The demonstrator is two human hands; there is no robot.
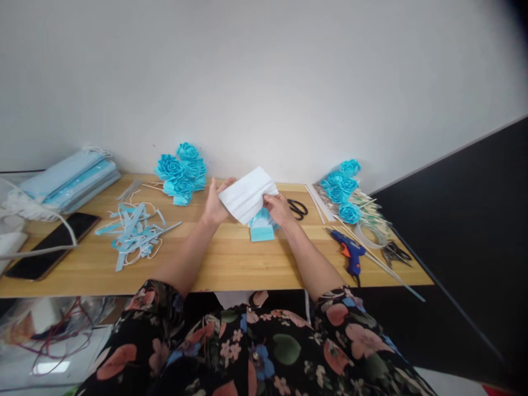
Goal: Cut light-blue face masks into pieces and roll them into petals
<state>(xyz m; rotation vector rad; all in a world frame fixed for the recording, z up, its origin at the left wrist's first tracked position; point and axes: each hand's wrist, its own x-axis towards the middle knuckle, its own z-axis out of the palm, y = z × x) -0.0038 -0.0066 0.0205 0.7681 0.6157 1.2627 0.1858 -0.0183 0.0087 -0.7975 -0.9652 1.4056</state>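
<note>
A white pleated face-mask sheet [248,193] is held tilted above the middle of the table, its ear loops not visible. My right hand [279,209] pinches its right edge between thumb and fingers. At the left edge, my left hand [216,202] supports the sheet, with some fingers partly hidden behind it. Below lie light-blue cut mask pieces [262,232], partly covered by the sheet and right hand. Black-handled scissors [298,209] rest just right of my right hand, their blades hidden.
Blue flowers [181,171] stand back left; more blue flowers [340,184] lie right, by thin sticks. A heap of mask trimmings [138,231], a phone [53,246] and stacked face masks [72,179] occupy the left. A blue glue gun [348,252] and pliers [396,253] lie right.
</note>
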